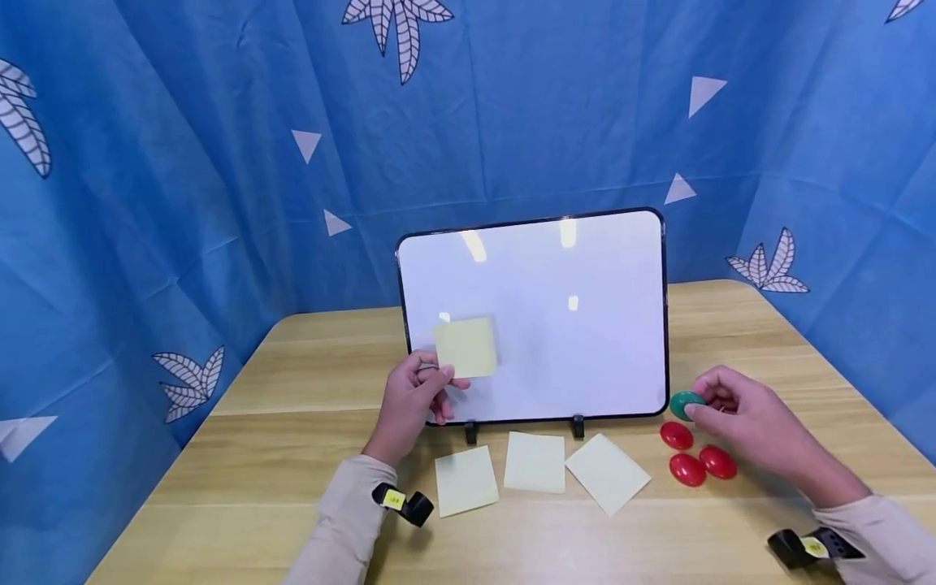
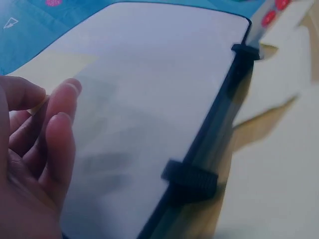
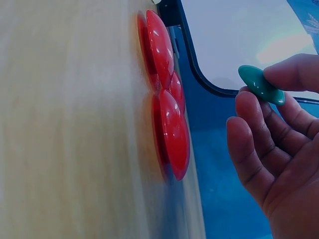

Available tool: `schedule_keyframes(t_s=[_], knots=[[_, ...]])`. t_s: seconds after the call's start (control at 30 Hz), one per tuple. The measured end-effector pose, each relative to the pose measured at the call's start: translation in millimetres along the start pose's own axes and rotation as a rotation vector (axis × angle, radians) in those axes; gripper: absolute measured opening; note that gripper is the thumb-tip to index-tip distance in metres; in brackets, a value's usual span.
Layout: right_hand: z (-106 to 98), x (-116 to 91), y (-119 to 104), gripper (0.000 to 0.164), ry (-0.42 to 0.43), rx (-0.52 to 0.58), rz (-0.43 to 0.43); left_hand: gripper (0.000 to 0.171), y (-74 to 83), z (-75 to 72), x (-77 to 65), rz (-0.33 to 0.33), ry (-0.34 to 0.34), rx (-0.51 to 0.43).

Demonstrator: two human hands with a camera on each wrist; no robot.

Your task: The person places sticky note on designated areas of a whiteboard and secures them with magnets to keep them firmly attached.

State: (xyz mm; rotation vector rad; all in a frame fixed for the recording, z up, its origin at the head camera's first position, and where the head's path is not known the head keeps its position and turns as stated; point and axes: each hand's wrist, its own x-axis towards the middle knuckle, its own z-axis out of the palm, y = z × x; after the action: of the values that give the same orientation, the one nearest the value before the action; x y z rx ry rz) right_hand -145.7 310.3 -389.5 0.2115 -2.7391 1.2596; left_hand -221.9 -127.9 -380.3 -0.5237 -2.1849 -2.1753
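Note:
My left hand (image 1: pixel 417 394) pinches a pale yellow sticky note (image 1: pixel 466 348) by its lower left corner, in front of the lower left of a whiteboard (image 1: pixel 585 325). In the left wrist view thumb and fingers meet at the note's corner (image 2: pixel 65 67). Off the board's lower right corner, my right hand (image 1: pixel 753 418) holds a round green magnet (image 1: pixel 686 404) between thumb and fingers. The right wrist view shows this green magnet (image 3: pixel 260 84) raised off the table, its face tilted. Just below it lie three red magnets (image 1: pixel 687 470), close together on the table.
Three more sticky notes (image 1: pixel 536 461) lie in a row on the wooden table (image 1: pixel 292 463) before the board. Two black feet (image 1: pixel 578 427) support the whiteboard's lower edge. A blue patterned curtain (image 1: pixel 512 122) hangs behind and at both sides.

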Motion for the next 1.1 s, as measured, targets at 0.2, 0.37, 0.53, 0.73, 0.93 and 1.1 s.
schedule_keyframes(t_s=[0.2, 0.37, 0.53, 0.73, 0.93, 1.1], knots=[[0, 1, -1, 0.022, 0.001, 0.013, -0.011, 0.024, 1.2, 11.6, 5.8, -0.016, -0.029, -0.005], [4, 1, -1, 0.02, 0.025, 0.048, -0.039, 0.022, 3.6, 20.3, 12.3, -0.021, -0.038, 0.0], [8, 1, -3, 0.021, 0.032, 0.07, -0.043, 0.02, 7.3, 28.9, 19.8, -0.006, -0.047, -0.031], [9, 1, -4, 0.021, 0.03, 0.068, -0.035, 0.018, 8.3, 40.0, 23.7, -0.01, -0.049, -0.056], [8, 0, -5, 0.023, 0.033, 0.125, -0.021, 0.018, 6.0, 51.9, 27.8, -0.037, -0.072, -0.034], [8, 0, -7, 0.026, 0.049, 0.178, -0.003, 0.017, 6.5, 63.0, 31.6, -0.03, -0.097, -0.01]])
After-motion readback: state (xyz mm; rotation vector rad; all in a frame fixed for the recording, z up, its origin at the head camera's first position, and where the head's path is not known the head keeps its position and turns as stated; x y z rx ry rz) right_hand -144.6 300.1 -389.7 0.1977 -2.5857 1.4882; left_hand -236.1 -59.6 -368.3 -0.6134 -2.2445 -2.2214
